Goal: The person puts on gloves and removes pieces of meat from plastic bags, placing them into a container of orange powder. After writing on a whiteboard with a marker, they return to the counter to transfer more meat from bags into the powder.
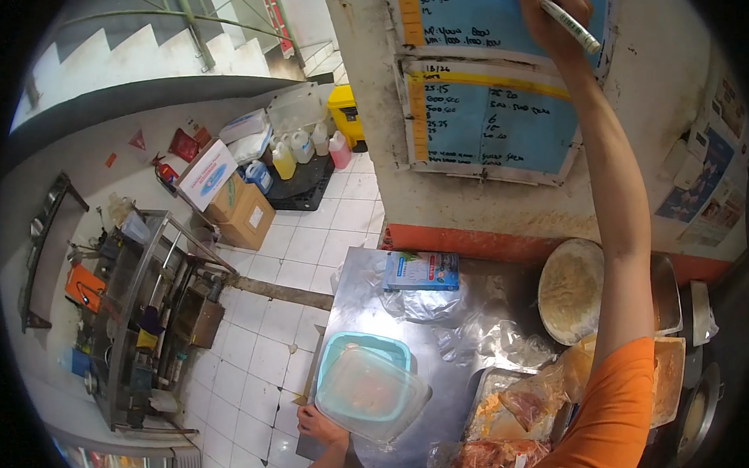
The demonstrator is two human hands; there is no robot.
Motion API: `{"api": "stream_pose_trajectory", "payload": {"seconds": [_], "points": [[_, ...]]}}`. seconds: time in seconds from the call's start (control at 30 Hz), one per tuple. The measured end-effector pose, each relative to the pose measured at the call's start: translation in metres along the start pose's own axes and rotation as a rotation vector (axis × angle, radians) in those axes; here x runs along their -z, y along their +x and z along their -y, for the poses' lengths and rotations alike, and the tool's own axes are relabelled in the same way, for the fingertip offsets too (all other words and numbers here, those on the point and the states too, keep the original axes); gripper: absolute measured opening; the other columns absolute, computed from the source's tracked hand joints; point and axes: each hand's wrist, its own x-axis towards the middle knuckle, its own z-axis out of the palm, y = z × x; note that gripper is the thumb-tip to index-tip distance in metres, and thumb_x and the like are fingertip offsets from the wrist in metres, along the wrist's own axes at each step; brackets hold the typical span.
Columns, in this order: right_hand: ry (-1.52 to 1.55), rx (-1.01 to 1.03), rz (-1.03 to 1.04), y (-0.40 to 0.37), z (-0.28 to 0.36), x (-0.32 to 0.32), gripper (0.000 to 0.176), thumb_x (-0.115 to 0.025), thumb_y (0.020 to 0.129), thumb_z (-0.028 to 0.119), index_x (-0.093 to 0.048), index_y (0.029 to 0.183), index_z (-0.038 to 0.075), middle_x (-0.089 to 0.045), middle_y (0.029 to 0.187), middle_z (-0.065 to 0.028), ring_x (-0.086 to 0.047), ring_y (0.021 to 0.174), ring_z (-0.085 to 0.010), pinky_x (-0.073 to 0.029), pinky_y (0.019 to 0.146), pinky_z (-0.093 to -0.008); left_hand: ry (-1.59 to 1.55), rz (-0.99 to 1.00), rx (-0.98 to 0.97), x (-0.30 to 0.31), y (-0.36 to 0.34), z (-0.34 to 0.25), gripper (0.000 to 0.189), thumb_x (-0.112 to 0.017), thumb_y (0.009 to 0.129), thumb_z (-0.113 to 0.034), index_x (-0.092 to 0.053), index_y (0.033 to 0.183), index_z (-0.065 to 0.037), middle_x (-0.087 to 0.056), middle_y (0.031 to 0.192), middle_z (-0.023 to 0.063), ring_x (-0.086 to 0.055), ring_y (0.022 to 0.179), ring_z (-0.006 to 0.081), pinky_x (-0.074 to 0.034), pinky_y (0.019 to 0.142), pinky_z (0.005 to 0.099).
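Note:
My right hand (554,13) is raised to the upper blue board (482,20), its fingers closed around a white marker pen (567,23). Dark handwriting covers part of that board; the pen's tip is hidden by the hand. Down at the left edge of the metal table, my left hand (322,424) rests beside a turquoise plastic tub (336,351). Its fingers are partly visible, seemingly bent loosely at the edge, with nothing seen in them. A translucent lid (401,402) lies tilted over the tub, close to that hand.
The metal table (352,297) carries a blue box (425,271), plastic wrap, a round floury basin (570,293) and a tray (479,387) with bagged reddish food. A lower written board (490,127) hangs on the wall. Bottles, cartons (246,218) and a metal rack (164,241) stand left.

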Motion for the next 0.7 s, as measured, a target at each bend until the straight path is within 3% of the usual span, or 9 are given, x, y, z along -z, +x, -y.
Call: {"api": "stream_pose_trajectory", "payload": {"seconds": [0.1, 0.2, 0.3, 0.7], "points": [[0.070, -0.004, 0.031, -0.002, -0.008, 0.000, 0.035, -0.059, 0.101, 0.029, -0.056, 0.078, 0.002, -0.059, 0.061, -0.0052, -0.052, 0.051, -0.0122, -0.043, 0.047, -0.0317, -0.015, -0.006, -0.001, -0.004, 0.000, 0.002, 0.071, -0.083, 0.071, -0.044, -0.042, 0.117, -0.008, -0.042, 0.133, 0.0143, -0.042, 0.131, 0.0297, -0.028, 0.110, 0.0514], [0.051, 0.135, -0.002, -0.005, -0.027, -0.002, 0.045, -0.052, 0.103, 0.035, -0.056, 0.072, 0.003, -0.056, 0.059, -0.0051, -0.049, 0.050, -0.0136, -0.040, 0.045, -0.0330, 0.003, 0.019, 0.013, -0.001, 0.000, 0.000, 0.073, -0.083, 0.071, -0.045, -0.042, 0.118, -0.008, -0.041, 0.134, 0.0147, -0.041, 0.132, 0.0297, -0.027, 0.111, 0.0523], [0.197, 0.065, 0.090, -0.008, -0.026, 0.002, 0.050, -0.046, 0.104, 0.037, -0.054, 0.067, 0.004, -0.053, 0.057, -0.0056, -0.046, 0.048, -0.0141, -0.037, 0.044, -0.0338, -0.035, 0.043, 0.025, 0.001, 0.001, 0.000, 0.074, -0.083, 0.070, -0.045, -0.042, 0.118, -0.007, -0.041, 0.135, 0.0149, -0.040, 0.132, 0.0300, -0.026, 0.111, 0.0531], [0.171, 0.166, 0.101, -0.006, -0.032, 0.001, 0.052, -0.046, 0.106, 0.037, -0.054, 0.067, 0.004, -0.053, 0.057, -0.0068, -0.044, 0.046, -0.0150, -0.035, 0.042, -0.0336, -0.009, 0.061, 0.008, 0.001, 0.002, 0.002, 0.081, -0.085, 0.068, -0.046, -0.041, 0.122, -0.006, -0.040, 0.136, 0.0151, -0.040, 0.131, 0.0295, -0.027, 0.111, 0.0496]]}}
